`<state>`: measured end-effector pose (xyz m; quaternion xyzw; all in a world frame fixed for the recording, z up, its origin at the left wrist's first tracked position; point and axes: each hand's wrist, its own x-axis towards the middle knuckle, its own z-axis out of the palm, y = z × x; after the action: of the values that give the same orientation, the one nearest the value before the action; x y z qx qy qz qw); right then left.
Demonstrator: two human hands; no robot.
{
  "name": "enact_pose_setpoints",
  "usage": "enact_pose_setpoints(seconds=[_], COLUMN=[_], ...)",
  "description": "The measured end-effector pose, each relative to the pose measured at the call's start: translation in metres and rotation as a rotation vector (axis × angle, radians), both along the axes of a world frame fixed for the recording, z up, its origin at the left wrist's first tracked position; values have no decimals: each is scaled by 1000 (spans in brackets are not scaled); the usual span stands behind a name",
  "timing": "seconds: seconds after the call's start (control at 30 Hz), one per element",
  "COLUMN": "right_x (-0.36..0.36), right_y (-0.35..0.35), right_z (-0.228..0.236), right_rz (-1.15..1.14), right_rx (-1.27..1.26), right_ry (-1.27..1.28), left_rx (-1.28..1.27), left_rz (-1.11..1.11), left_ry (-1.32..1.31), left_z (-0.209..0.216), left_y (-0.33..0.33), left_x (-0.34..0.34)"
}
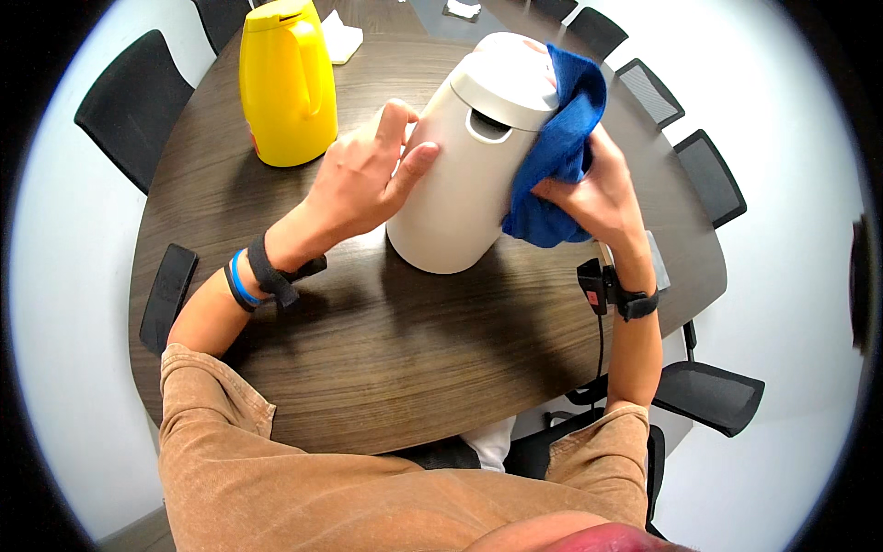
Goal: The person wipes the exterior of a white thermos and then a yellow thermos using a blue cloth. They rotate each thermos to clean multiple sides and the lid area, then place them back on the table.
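A white insulated jug [451,184] stands on the table in front of me, with a white lid [506,83] and a dark spout opening below its rim. My left hand [368,166] is at the jug's left side, thumb and bent fingers closed against it. What lies under those fingers is partly hidden. In my right hand [602,189] is a bunched blue cloth [556,156], pressed along the jug's right side from the lid down to mid-body. Some of the right fingers are hidden behind the cloth.
A yellow jug [290,92] with a handle stands at the far left of the table [368,368], a white paper piece [342,41] beside it. Black chairs [138,106] surround the table. Near my right wrist, a dark cable [601,350] hangs from a small black device [591,285].
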<state>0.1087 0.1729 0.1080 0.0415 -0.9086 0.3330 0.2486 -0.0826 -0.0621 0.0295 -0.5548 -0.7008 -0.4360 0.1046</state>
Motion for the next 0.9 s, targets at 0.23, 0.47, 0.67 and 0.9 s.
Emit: enact_pose_setpoints(seconds=[0.23, 0.47, 0.67, 0.9], right_x=[5, 9, 6, 9], right_y=[-3, -5, -34, -23], right_z=[-63, -39, 8, -22], right_rz=[163, 18, -148, -65], right_rx=[-75, -204, 100, -74], right_ry=[-528, -211, 64, -437], left_rx=[-105, -161, -314, -189], left_rz=[-214, -142, -8, -102], left_ry=[-348, -312, -310, -219], left_z=[0, 9, 27, 16], left_y=[2, -1, -9, -3], left_x=[6, 13, 13, 9])
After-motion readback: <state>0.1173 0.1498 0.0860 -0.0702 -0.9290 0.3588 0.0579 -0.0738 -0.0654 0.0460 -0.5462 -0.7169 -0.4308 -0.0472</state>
